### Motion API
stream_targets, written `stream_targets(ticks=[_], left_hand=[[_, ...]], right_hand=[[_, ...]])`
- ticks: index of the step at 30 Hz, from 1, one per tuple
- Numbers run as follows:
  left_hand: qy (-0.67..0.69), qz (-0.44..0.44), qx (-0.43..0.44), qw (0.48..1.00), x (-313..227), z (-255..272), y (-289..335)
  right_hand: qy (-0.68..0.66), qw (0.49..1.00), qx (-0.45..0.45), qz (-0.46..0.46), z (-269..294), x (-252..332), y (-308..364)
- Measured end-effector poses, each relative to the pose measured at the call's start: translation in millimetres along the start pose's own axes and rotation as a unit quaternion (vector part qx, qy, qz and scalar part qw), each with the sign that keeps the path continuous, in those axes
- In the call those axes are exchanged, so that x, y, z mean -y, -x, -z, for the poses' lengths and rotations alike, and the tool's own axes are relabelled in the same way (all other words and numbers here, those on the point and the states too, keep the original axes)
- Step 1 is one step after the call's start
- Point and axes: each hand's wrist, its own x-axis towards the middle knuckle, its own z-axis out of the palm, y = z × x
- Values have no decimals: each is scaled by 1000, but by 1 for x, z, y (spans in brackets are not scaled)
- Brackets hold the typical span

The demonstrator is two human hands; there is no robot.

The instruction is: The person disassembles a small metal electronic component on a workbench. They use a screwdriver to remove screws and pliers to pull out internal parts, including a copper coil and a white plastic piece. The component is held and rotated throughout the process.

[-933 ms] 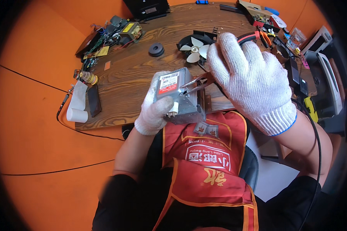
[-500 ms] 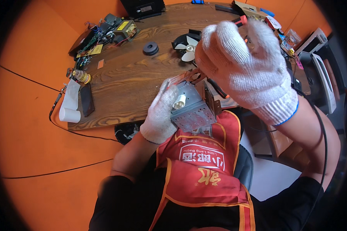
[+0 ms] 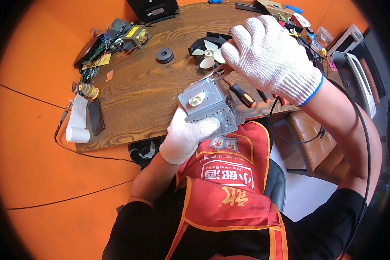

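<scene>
A grey metal magnetron with perforated plates and a cream oval connector is held above my lap, near the table's front edge. My left hand, in a white knit glove, grips it from the left, thumb across its near side. My right hand, gloved too, is raised beyond and to the right of it with fingers curled. From under those fingers a brownish metal piece reaches to the magnetron's far corner. What the fingers close on is hidden behind the glove.
On the wooden table lie an orange-black screwdriver, a white-bladed fan and dark rings. Electronic parts pile up at the far left, beside a transformer. A black cable runs past my right arm.
The magnetron has turned in my left hand, whose thumb now lies across its near side. My right hand has shifted slightly, and the screwdriver on the table shows more fully.
</scene>
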Motion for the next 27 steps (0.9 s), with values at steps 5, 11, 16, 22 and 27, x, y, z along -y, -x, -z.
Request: stream_targets(ticks=[5,11,16,22,27], left_hand=[[-89,-45,-27,995,7,9,-2],[-81,-82,-92,989,12,1,-6],[-248,-136,-66,957,8,3,-10],[-365,-161,-32,917,3,17,-16],[-613,-209,-5,762,-12,40,-19]], right_hand=[[-99,991,21,-90,-7,-1,1],[-11,1000,-28,-9,1,-10,8],[-70,990,110,-46,11,-8,19],[-187,962,184,-71,10,-10,34],[-253,936,241,-51,3,-10,38]])
